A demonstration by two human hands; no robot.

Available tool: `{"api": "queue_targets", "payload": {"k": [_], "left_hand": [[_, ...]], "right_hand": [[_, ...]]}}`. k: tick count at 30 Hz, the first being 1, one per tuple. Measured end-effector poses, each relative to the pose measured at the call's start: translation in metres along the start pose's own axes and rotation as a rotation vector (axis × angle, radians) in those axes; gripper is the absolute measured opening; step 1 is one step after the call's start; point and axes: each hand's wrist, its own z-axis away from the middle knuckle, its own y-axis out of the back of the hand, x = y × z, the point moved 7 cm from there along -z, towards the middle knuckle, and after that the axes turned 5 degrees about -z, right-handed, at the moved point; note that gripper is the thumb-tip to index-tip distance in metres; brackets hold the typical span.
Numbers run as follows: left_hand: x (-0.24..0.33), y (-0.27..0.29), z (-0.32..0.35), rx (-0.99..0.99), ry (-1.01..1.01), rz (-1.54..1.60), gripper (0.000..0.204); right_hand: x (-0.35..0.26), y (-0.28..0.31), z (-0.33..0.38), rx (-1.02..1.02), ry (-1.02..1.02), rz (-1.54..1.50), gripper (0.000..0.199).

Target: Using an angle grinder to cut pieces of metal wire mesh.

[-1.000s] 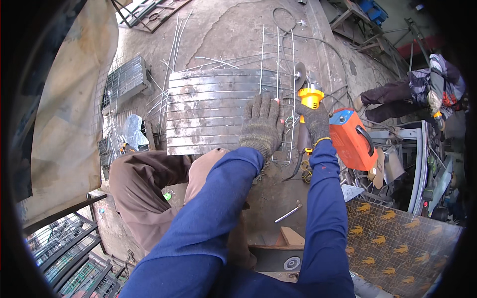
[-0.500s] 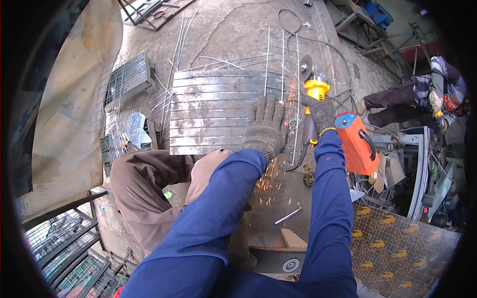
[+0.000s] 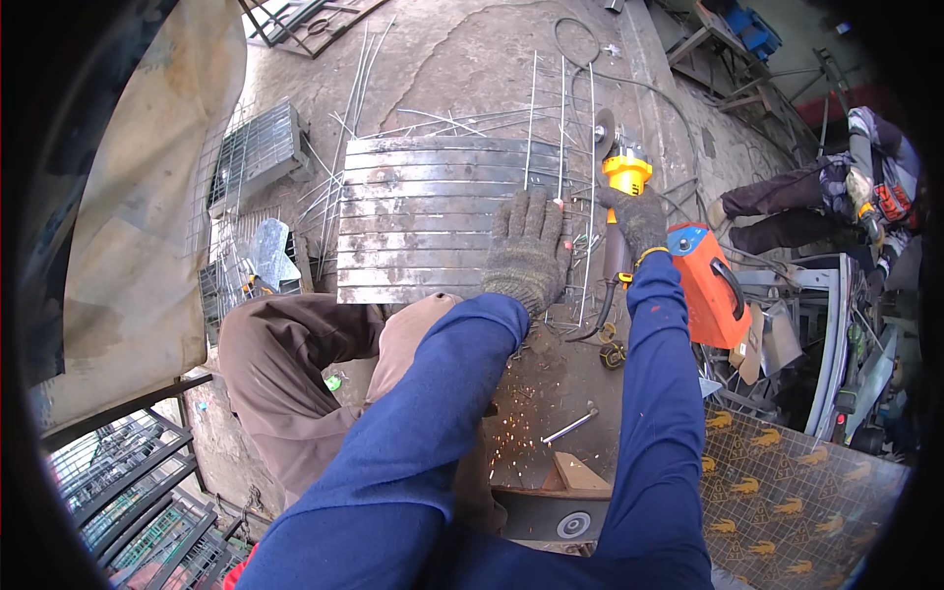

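- Orange sparks now scatter low, near the pale rod; half a second ago they fell beside the left hand, and a second ago none showed
- That shift suggests the disc has just bitten metal, with contact perhaps eased this instant
- Wire frame lies at the right end of the metal slats, its rods meeting the left hand
- Left hand, gloved, rests palm down, fingers stretched and slightly spread; whether they pin a wire, I cannot tell
- Right hand, also gloved, has its fingers wrapped round the yellow angle grinder, disc forward, close by the frame's outer rod
- Left forearm slants up from lower left; right forearm runs nearly straight ahead
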Motion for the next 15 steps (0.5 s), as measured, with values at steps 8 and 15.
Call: {"api": "queue_targets", "payload": {"k": [8,15], "left_hand": [[0.001,0.003,-0.001,-0.001,-0.013,0.009,0.061],[0.002,0.006,0.0,0.022,-0.012,0.021,0.062]], "right_hand": [[-0.002,-0.002,-0.021,-0.014,-0.052,-0.025,0.064],[-0.013,0.0,-0.055,0.006,-0.031,0.05,0.06]]}}
